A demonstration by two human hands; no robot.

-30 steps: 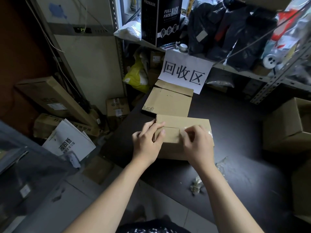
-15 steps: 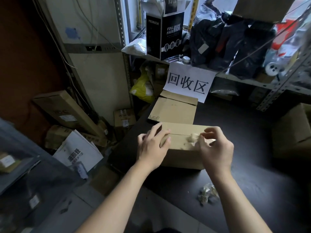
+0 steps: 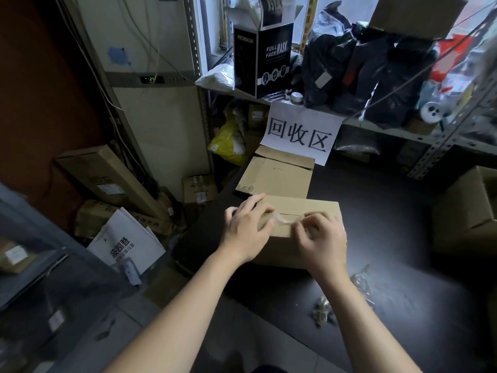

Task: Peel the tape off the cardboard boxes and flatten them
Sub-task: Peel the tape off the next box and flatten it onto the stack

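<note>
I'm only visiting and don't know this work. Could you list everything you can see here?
cardboard box: one, brown, on the table under both hands
clear tape: one strip, transparent, partly lifted from the box's top seam
flattened cardboard: one pile, brown, on the table behind the box
table: one, black, centre and right
tape scraps: small heap, clear, on the table's near edge
open carton: one, brown, far right
paper sign: one, white with black characters, hanging from the shelf
mask box: one, black, on the shelf
yellow bag: one, under the shelf
left hand: flat on the box's left end
right hand: pinching the tape
</note>
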